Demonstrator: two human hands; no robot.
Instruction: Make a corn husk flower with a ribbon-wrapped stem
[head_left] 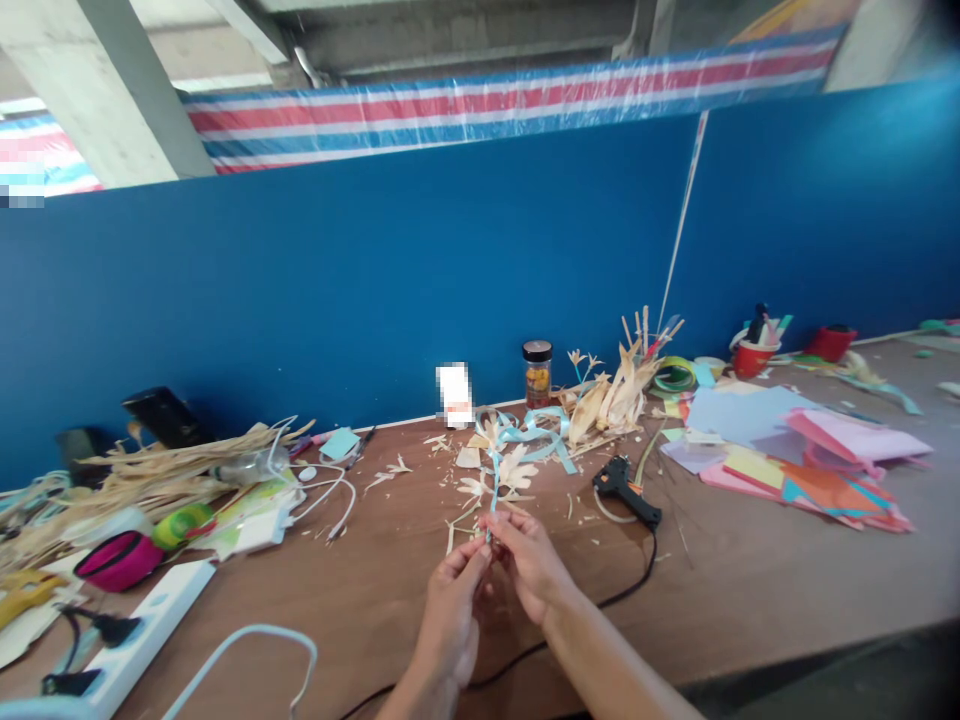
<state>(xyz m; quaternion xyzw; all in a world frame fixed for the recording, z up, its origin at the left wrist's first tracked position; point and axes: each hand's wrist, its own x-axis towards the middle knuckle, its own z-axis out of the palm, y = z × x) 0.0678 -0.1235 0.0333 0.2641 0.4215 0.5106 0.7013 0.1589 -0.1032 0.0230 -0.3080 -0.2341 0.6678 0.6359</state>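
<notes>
My left hand (456,592) and my right hand (531,562) meet near the front middle of the table. The fingertips of both are pinched on a thin light-blue stem (495,482), the left ones at its lower end and the right ones just above. The stem points away from me, and pale husk-like petals (490,432) show at its far end. Pale leaf-shaped pieces (516,470) lie beside or behind it; whether they are attached, I cannot tell. Light-blue ribbon (553,428) curls on the table beyond.
A black glue gun (628,492) lies to the right, its cable passing under my forearms. Dried husks (613,400) and a lidded jar (538,376) stand behind. Coloured paper (750,425) spreads at right. At left are a power strip (154,625) and a pink band (120,562).
</notes>
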